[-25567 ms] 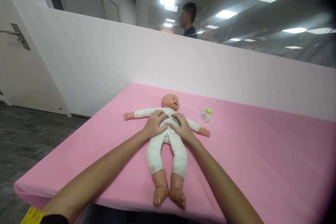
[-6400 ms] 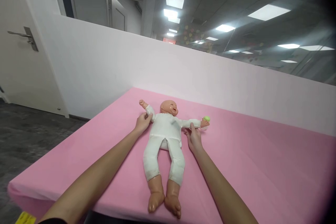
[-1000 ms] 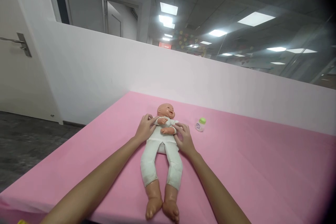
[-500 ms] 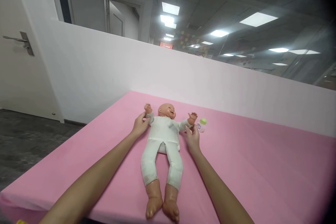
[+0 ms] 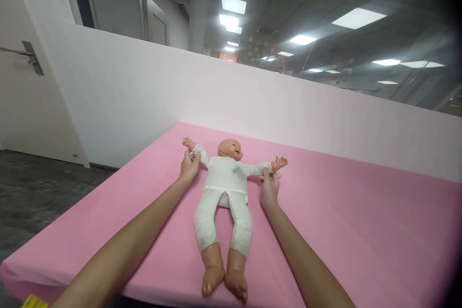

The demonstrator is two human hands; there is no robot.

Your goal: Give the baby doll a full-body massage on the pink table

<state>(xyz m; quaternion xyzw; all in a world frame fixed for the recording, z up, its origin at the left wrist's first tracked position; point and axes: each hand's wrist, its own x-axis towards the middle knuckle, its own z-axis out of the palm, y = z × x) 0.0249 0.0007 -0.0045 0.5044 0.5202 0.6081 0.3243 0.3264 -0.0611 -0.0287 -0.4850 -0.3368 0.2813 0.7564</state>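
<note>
A baby doll [image 5: 225, 175] with a white cloth body lies on its back on the pink-covered table [image 5: 144, 211], feet toward me. Both its arms are spread out to the sides. My left hand [image 5: 189, 167] is closed on the doll's arm at the left, near the wrist, thumb and fingers around the white sleeve. On the other side my right hand [image 5: 270, 188] pinches the sleeve of the doll's other arm just below its plastic hand. The small bottle beside that arm is almost wholly hidden behind the doll's hand and my fingers.
A low white partition [image 5: 270, 101] runs along the table's far side. To the left are a door [image 5: 29, 106] with a lever handle and the dark floor [image 5: 43, 192]. Something yellow [image 5: 35, 301] shows at the bottom left corner.
The doll's arms have swung outward, the left one further left and the right one further right, with my hands on them. The green-capped bottle has become covered from view.
</note>
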